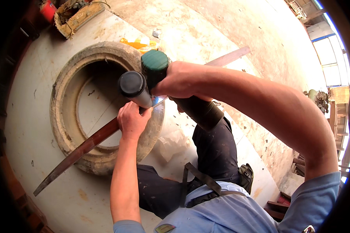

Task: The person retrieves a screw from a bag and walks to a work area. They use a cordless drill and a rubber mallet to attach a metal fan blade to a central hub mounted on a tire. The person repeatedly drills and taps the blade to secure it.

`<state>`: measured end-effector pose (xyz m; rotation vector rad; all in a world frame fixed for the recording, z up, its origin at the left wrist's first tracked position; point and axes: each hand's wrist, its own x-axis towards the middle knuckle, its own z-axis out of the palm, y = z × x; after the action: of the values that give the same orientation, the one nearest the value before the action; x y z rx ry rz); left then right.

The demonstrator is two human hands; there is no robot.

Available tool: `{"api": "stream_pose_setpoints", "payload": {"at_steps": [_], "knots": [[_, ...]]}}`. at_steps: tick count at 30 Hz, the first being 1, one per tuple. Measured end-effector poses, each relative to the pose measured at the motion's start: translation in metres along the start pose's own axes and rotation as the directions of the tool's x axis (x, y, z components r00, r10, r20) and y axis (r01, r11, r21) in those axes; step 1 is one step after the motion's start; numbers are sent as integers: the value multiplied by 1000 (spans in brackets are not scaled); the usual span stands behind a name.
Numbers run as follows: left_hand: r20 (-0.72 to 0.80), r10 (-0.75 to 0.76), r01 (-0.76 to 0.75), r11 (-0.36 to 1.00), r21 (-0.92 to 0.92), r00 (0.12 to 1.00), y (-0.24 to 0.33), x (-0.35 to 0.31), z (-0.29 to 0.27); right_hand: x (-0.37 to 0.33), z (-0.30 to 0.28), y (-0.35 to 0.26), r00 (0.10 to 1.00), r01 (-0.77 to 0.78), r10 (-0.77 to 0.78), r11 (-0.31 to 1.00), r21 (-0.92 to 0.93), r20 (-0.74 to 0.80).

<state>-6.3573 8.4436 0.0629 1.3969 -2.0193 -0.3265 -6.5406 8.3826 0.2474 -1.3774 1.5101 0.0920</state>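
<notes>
A long, slightly curved reddish-brown wooden strip [93, 140] slants across an old tyre [60, 101] lying flat. My left hand [131, 121] is closed around the strip near the tyre's right side. Just above those fingers stands a grey cylinder with a black cap [133, 84]. My right hand [179, 79] grips a dark power tool with a green rounded end [154, 62], close beside the grey cylinder; its working end is hidden. Below my right hand is a dark olive cylindrical shape [202, 112]; I cannot tell whether it belongs to the tool. A paler length of wood [229, 56] emerges beyond my right wrist.
An orange-yellow wrapper [138, 43] lies behind the tyre. At the far left are a worn yellowish container [76, 19] and a red object [48, 10]. Crumpled clear plastic [173, 143] lies near my legs. Machinery [319, 99] stands at the far right.
</notes>
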Motion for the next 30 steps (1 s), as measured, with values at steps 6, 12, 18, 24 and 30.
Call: {"api": "stream_pose_setpoints", "payload": {"at_steps": [6, 12, 18, 24, 30], "knots": [[30, -41, 41, 999, -5, 999, -5, -4, 2, -3, 1, -11, 997, -79, 77, 973, -215, -19], [56, -59, 60, 998, -7, 997, -8, -6, 4, -11, 0, -14, 993, -117, 112, 976, -182, -40], [58, -45, 45, 999, 7, 997, -7, -5, 4, -9, 3, -6, 999, -45, 45, 996, -74, -4], [25, -38, 37, 999, 13, 999, -6, -6, 4, -10, 2, -11, 998, -58, 59, 991, -121, 2], [13, -14, 14, 1000, 7, 1000, -7, -5, 4, -8, 4, -6, 999, -42, 42, 994, -97, -10]]}}
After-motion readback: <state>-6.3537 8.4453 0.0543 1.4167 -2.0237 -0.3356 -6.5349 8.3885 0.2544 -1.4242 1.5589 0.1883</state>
